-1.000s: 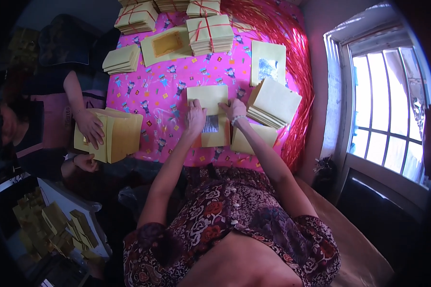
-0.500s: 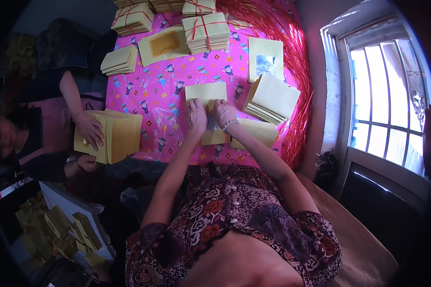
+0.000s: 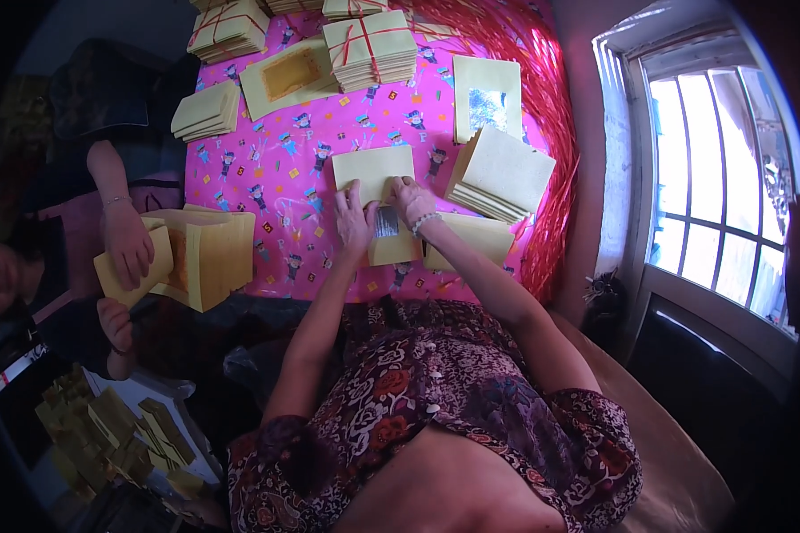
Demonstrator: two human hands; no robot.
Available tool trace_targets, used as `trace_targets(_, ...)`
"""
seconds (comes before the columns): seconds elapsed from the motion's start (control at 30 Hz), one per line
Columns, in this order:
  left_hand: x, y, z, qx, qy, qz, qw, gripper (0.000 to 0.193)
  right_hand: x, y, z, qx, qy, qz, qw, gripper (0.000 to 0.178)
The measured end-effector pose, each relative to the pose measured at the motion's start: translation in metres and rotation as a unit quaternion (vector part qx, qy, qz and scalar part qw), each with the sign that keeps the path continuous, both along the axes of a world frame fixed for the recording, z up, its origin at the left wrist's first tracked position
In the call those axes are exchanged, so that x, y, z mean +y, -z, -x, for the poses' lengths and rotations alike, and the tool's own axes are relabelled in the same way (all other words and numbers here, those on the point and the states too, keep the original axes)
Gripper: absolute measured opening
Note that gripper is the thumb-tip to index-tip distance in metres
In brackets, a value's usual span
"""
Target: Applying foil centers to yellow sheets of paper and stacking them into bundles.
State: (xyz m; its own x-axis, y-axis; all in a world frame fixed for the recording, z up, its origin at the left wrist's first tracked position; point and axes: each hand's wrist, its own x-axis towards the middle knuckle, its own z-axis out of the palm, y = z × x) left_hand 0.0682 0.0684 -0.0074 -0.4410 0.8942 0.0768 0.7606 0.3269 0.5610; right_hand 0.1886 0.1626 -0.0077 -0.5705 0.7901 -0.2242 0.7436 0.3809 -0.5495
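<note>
My left hand (image 3: 354, 222) and my right hand (image 3: 412, 199) press side by side on a yellow paper envelope (image 3: 375, 169) that lies flat on the pink patterned cloth (image 3: 276, 169). A shiny silver patch (image 3: 386, 222) shows on the sheet between my hands. Both hands have fingers bent onto the paper's fold. A thick stack of the same yellow envelopes (image 3: 501, 172) sits just right of my right hand, and another flat yellow sheet (image 3: 471, 238) lies under my right wrist.
Tied bundles of yellow envelopes (image 3: 370, 46) and loose stacks (image 3: 206, 110) lie at the far side. Another person's hands (image 3: 128, 249) hold a yellow stack (image 3: 206, 258) at the left. A window (image 3: 720, 195) is to the right; red tinsel (image 3: 553, 133) edges the cloth.
My right hand has moved left to meet my left hand on the envelope. The view has shifted slightly. The other person's hands stay on their stack.
</note>
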Motion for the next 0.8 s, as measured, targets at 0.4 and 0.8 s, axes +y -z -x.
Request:
trace_targets(0.4,0.001,-0.006,-0.001,-0.037,-0.018,-0.054,0.998,0.054,0.004,0.006,0.005,-0.066,-0.034,-0.023,0.997,0.027)
trace_targets(0.8,-0.005,-0.006,0.032,-0.110,-0.155,-0.041,0.981,0.038,0.000,-0.027,-0.004,-0.113,-0.233,-0.310,0.915,0.014)
